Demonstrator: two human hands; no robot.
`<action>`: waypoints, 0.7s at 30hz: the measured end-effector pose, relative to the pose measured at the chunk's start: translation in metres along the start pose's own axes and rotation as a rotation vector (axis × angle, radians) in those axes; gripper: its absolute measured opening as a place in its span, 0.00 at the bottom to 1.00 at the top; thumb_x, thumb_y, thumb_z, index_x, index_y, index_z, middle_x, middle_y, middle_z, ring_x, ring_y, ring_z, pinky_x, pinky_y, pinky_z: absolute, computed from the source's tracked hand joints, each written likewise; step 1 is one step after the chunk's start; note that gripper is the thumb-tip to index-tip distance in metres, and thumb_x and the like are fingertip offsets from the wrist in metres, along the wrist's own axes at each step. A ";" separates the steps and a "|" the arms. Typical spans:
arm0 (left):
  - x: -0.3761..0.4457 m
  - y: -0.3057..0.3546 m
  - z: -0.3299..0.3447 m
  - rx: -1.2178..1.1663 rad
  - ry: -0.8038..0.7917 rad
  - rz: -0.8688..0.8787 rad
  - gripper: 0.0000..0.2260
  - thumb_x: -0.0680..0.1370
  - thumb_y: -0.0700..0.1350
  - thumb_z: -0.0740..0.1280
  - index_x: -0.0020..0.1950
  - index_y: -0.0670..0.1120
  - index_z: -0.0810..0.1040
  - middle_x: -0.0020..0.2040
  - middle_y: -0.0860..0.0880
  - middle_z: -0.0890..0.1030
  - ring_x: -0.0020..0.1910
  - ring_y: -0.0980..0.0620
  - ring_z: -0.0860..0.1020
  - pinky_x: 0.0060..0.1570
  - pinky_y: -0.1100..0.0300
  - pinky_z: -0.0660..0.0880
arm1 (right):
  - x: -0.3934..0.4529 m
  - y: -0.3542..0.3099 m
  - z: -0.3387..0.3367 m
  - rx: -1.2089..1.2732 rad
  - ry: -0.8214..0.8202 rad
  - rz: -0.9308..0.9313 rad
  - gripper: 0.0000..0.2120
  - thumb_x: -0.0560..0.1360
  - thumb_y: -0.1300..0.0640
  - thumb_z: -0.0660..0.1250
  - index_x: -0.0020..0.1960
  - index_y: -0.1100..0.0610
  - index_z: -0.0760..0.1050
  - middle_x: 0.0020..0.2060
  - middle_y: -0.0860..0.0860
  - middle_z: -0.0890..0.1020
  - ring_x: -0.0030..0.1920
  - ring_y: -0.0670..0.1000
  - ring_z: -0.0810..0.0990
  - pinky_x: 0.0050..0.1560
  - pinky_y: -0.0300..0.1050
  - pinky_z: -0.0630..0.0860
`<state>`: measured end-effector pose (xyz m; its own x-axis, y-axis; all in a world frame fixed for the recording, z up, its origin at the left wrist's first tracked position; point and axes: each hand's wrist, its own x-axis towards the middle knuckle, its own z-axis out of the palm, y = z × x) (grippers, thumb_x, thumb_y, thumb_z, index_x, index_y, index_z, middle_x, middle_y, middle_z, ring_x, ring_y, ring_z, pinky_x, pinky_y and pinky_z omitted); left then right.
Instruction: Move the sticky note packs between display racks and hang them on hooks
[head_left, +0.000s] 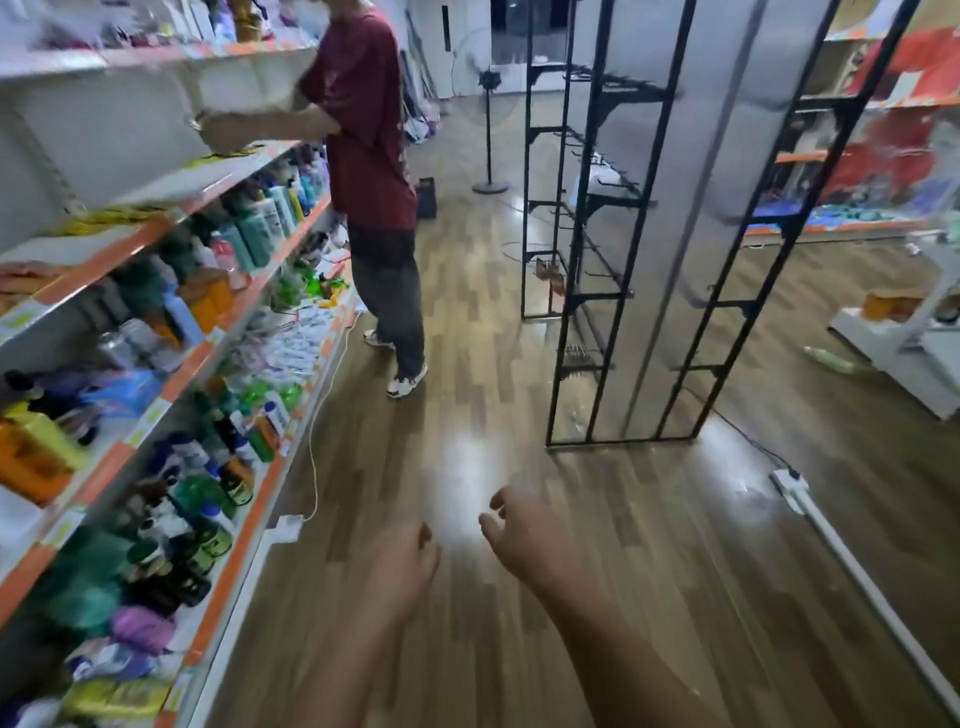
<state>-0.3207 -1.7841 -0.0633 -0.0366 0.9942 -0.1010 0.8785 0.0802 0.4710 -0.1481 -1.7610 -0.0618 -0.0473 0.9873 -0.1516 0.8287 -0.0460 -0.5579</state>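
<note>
My left hand (402, 564) and my right hand (524, 538) hang in front of me over the wooden floor, both with loosely curled fingers and nothing in them. A black metal display rack (597, 244) with rows of hooks stands ahead on the right, its side facing me. A few small orange items (550, 273) hang low on its hooks; blur keeps me from telling what they are. No sticky note pack is plainly visible.
Long white-and-orange shelves (171, 332) full of bottles run along the left. A person in a dark red shirt (369, 135) stands at them, reaching onto a shelf. A floor fan (489, 104) stands behind. A power strip (787, 483) and cables lie on the floor at right.
</note>
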 end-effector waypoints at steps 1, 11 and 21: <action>0.022 0.003 -0.002 0.004 0.009 -0.019 0.06 0.79 0.47 0.65 0.50 0.46 0.78 0.49 0.49 0.82 0.50 0.48 0.79 0.44 0.58 0.68 | 0.023 -0.001 -0.003 0.015 0.006 -0.013 0.17 0.79 0.45 0.62 0.63 0.52 0.75 0.58 0.49 0.80 0.57 0.50 0.79 0.55 0.47 0.76; 0.310 0.004 -0.008 -0.026 0.024 0.049 0.10 0.79 0.58 0.63 0.45 0.53 0.75 0.42 0.55 0.80 0.41 0.55 0.79 0.39 0.58 0.74 | 0.297 -0.012 -0.033 -0.012 -0.001 -0.015 0.16 0.80 0.45 0.61 0.63 0.52 0.74 0.57 0.49 0.81 0.58 0.50 0.78 0.52 0.44 0.73; 0.589 0.034 -0.048 -0.040 0.023 0.175 0.09 0.79 0.58 0.62 0.45 0.54 0.75 0.42 0.56 0.79 0.41 0.57 0.78 0.42 0.56 0.78 | 0.542 -0.037 -0.092 0.016 0.161 0.113 0.17 0.79 0.48 0.63 0.65 0.54 0.74 0.59 0.51 0.80 0.61 0.52 0.77 0.58 0.47 0.74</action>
<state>-0.3353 -1.1928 -0.0649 0.1038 0.9946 0.0059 0.8527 -0.0921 0.5141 -0.1530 -1.2098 -0.0485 0.1366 0.9872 -0.0825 0.8148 -0.1593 -0.5574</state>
